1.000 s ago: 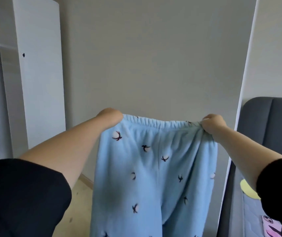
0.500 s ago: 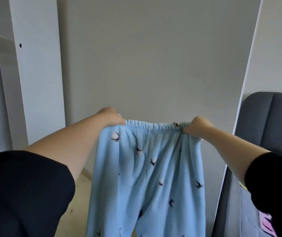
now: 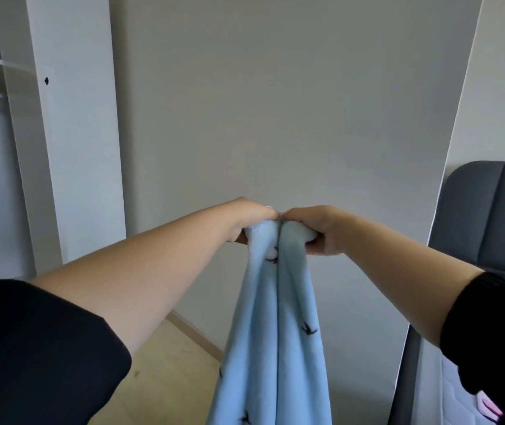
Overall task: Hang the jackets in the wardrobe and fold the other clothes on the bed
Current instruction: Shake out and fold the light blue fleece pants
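Left hand (image 3: pixel 254 220) and right hand (image 3: pixel 315 230) knuckle to knuckle, each clamped on a waistband end of light-blue fleece trousers with dark bird print (image 3: pixel 275 348), hanging below. Stretched wide a second ago, now halved lengthwise: first fold made. Grey padded headboard (image 3: pixel 490 216) right of right hand, white wardrobe (image 3: pixel 73 133) beyond left.

trousers (image 3: pixel 275 332): soft fleecy cloth, matt | wardrobe (image 3: pixel 70 118): smooth matt laminate | headboard (image 3: pixel 490 216): padded matt fabric

Loose black short sleeves cover both upper arms, the left sleeve (image 3: pixel 33 351) and the right sleeve (image 3: pixel 490 329) alike plain, forearms bare.
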Demonstrator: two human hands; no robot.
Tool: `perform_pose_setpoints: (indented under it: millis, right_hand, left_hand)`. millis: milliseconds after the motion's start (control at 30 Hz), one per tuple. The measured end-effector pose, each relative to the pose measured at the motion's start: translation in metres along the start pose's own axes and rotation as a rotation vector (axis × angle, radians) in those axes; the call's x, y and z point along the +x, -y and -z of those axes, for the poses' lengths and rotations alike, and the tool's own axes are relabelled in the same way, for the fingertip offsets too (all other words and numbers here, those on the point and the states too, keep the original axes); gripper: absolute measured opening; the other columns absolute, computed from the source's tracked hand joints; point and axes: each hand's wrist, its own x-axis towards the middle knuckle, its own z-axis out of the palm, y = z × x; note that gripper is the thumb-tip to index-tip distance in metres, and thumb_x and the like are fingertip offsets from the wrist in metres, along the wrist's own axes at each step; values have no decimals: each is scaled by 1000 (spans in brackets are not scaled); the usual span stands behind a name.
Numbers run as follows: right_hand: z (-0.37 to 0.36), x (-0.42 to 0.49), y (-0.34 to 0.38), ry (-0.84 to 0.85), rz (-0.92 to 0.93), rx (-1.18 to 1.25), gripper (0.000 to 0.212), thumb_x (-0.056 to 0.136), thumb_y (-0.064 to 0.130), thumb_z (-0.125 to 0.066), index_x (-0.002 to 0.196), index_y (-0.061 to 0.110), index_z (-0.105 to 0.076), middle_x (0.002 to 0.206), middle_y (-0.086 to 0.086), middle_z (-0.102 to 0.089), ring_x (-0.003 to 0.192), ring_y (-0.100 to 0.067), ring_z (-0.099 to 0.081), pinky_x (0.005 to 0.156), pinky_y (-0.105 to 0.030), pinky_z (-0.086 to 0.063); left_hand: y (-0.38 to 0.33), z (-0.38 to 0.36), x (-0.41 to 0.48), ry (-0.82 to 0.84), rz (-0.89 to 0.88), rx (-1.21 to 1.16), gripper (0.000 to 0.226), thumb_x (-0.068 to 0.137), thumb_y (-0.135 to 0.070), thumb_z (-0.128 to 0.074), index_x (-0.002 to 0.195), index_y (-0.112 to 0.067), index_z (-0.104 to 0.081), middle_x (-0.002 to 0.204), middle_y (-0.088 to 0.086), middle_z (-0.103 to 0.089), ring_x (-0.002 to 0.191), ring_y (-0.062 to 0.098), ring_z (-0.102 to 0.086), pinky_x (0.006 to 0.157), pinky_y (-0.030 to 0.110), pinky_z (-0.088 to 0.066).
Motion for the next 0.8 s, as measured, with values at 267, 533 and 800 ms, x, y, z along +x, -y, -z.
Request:
perform_pose_setpoints:
  millis: [267, 533, 800]
  right_hand:
    - [6, -4, -2, 118, 60, 273, 53, 102, 39, -31, 120, -6, -53, 104, -19, -63, 90, -28, -62, 82, -39, -48]
    - [13, 3, -8, 246, 245, -109, 78, 97, 59, -7, 112, 8, -64, 119, -6, -62, 116, -19, -50, 106, -41, -29]
    - [50, 22, -24, -116, 363, -62, 41, 89, 46, -55, 121, 20, -55, 131, -3, -50, 119, -20, -46, 100, -37, -31]
  left_hand:
    - [21, 6, -1, 251, -95, -482, 42, 97, -38, -49, 124, -7, -59, 117, 13, -66, 102, 27, -64, 91, 41, -50]
    - [34, 1, 2, 79, -457, -177, 58, 72, 24, -50, 122, -3, -59, 120, 9, -64, 118, 23, -58, 106, 37, -42]
    - [23, 17, 18, -95, -299, -503, 44, 78, 21, -29, 88, -9, -60, 84, 13, -62, 79, 25, -62, 73, 32, -53]
